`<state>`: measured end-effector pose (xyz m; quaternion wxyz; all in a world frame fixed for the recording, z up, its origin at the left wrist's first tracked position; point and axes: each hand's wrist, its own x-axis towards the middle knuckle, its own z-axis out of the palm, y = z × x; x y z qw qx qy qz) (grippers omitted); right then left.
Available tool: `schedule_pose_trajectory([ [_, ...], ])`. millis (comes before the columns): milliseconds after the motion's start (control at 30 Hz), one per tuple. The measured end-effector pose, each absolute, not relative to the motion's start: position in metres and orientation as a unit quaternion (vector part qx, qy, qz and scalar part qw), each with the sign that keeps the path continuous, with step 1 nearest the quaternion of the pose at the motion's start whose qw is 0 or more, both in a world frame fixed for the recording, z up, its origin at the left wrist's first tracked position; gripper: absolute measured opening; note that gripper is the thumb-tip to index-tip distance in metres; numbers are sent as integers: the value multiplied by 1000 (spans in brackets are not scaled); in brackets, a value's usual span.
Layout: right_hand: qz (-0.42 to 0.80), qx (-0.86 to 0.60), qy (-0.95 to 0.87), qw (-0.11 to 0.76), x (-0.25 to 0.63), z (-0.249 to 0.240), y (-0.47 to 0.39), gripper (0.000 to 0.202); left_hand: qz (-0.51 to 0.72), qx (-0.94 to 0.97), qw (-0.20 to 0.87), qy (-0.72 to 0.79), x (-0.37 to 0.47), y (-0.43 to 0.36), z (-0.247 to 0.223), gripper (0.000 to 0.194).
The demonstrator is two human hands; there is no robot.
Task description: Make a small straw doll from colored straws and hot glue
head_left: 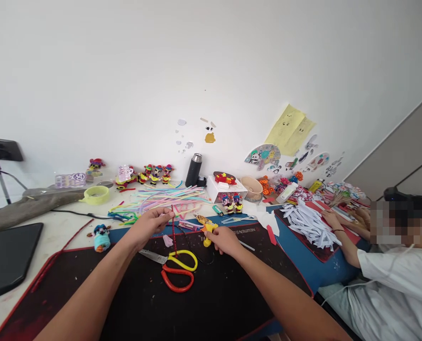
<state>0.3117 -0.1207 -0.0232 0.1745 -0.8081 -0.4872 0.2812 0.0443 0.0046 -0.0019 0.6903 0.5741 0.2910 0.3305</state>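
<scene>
My left hand (154,222) pinches the upper end of a thin dark-red pipe cleaner (174,237), which hangs down over the scissors. Closed around a yellow hot glue gun (208,235), my right hand (222,239) holds it with the nozzle pointing up and left, a short way from the pipe cleaner. Beneath both hands, scissors (177,270) with one yellow and one red handle rest on the black desk mat (139,303). A small light-blue figure (102,238) sits left of my left forearm. A pale pink scrap (167,241) lies by the blades.
Pastel pipe cleaners (168,196) are heaped behind my hands. Further back stand a black thermos (194,169), a white box (227,187) and several small figures (156,174). A roll of yellow-green tape (96,194) lies left. At right, a co-worker's hand (330,220) touches white paper strips (312,223).
</scene>
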Motion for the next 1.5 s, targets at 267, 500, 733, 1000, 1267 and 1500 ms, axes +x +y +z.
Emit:
schedule_pose_trajectory([
  [267,336,-797,-436,249,314,-26,-125,39,348,539,725,252,41,6,2,53],
  [500,393,-776,-382,312,313,-25,-131,26,342,556,714,254,42,4,3,54],
  [733,394,-778,-409,270,311,-25,-128,53,320,572,711,256,42,2,4,52],
  [1000,319,-801,-465,201,310,-27,-118,55,291,576,717,265,45,-1,2,54],
  [1267,326,-801,-441,241,310,-31,-120,40,289,578,719,256,47,-1,-2,54],
  [1500,368,-766,-406,336,311,-34,-130,35,288,580,721,245,53,-5,-8,49],
])
